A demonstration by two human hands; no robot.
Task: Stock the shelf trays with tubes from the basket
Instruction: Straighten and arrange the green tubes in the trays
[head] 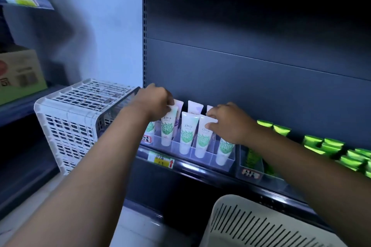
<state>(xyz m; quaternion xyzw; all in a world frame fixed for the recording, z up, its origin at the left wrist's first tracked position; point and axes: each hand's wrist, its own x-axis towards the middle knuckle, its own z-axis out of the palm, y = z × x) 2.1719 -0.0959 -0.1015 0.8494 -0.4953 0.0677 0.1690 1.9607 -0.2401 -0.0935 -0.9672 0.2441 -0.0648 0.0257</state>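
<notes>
Several white tubes with green aloe labels (186,133) stand cap-down in a clear divided shelf tray (227,163) on the dark shelf. Paler tubes (194,107) stand in the row behind. My left hand (155,102) pinches the top of the leftmost front tube (167,129). My right hand (228,121) grips the flat top end of another front-row tube (202,137). A white slotted basket (259,224) sits at the lower right; its inside is out of view.
A second clear tray (250,175) to the right holds bright green tubes (325,146) in rows. A white lattice crate (80,118) lies on its side left of the shelf. A yellow price tag (160,160) marks the shelf's front rail. Cardboard boxes (19,75) sit at far left.
</notes>
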